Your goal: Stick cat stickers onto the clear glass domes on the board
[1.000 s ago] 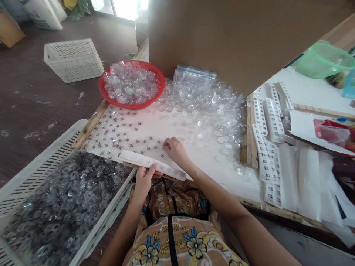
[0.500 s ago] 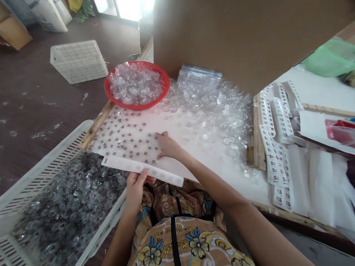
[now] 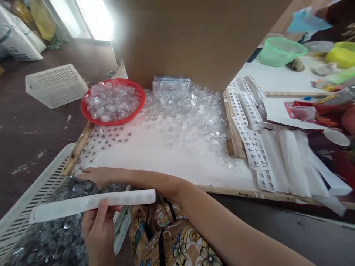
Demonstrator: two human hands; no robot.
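Observation:
My left hand (image 3: 100,225) pinches a long white strip of sticker paper (image 3: 91,202) between thumb and fingers, level above the crate. Stretched flat across the left front edge of the white tabletop (image 3: 155,157) is my right hand (image 3: 97,176), fingers extended, with nothing seen gripped. Small clear plastic pieces with dark printed marks (image 3: 109,139) lie on the tabletop just beyond it. Below both hands, a white slatted crate (image 3: 62,162) holds a heap of similar clear pieces (image 3: 66,240). What lies under my right palm is hidden.
A red basin (image 3: 142,98) of clear pieces stands at the table's back left. Loose clear pieces (image 3: 194,111) pile before a large cardboard box (image 3: 180,40). Printed sticker sheets (image 3: 251,147) lie right of a wooden rail (image 3: 233,129). Another white crate (image 3: 55,87) rests on the floor.
My right hand has swept left to the table edge, and many marked pieces near the front left are gone from the tabletop. My left hand moved left with the strip. The view shifted.

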